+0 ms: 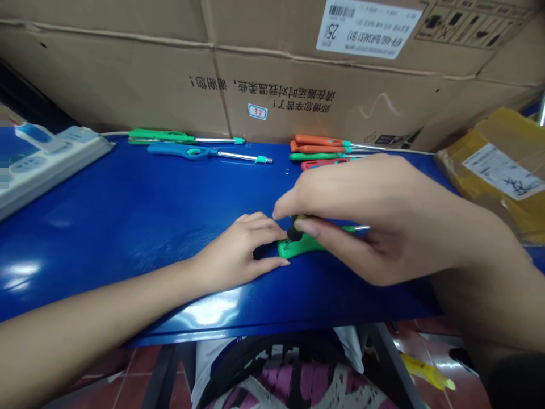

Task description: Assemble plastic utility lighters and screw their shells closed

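Note:
A green long-nosed lighter (305, 244) lies flat on the blue table, its metal tube pointing right. My left hand (236, 250) grips the handle's left end between thumb and fingers. Closed around a small screwdriver (293, 230) with a dark handle, my right hand (378, 218) holds it nearly upright over that same end. The screwdriver's thin tip meets the handle near my left fingertips; the exact contact is too small to make out. My right hand covers part of the lighter's middle.
Behind stands a large cardboard box (149, 74). Before it lie a green lighter (162, 135), a blue lighter (183, 150) and several orange, green and red ones (319, 140). A white power strip (55, 159) sits at left, a yellow-taped package (494, 170) at right.

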Available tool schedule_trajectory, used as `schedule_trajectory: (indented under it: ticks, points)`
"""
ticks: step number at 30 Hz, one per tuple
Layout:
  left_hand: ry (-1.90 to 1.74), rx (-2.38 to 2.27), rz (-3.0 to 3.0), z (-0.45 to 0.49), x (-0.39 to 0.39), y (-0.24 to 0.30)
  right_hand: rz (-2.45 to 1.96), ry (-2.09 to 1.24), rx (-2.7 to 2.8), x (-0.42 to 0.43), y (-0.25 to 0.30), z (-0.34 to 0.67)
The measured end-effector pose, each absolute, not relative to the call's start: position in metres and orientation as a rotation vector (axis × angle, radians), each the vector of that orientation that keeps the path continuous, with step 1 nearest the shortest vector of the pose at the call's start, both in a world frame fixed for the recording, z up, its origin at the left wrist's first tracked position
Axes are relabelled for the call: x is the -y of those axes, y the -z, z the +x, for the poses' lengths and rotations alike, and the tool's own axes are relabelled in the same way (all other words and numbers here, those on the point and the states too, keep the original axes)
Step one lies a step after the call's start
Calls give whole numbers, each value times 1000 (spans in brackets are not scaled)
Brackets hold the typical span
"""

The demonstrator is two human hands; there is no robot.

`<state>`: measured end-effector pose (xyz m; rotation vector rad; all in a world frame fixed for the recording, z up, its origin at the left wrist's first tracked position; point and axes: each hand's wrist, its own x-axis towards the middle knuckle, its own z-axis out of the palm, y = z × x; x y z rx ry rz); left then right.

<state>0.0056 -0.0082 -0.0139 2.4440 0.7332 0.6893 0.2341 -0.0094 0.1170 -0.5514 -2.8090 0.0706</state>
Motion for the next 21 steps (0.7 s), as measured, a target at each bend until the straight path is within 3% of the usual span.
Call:
schedule_trajectory:
  ticks: [7,14,21]
  points:
    - [-690,-755,2412,7,9,10,-646,225,2734,8,-113,233]
    - [-672,-744,2433,7,8,13,-645,-122,2835,13,-118,233]
    - [-662,-774,2441,8,10,13,-769,217,2688,9,-111,228]
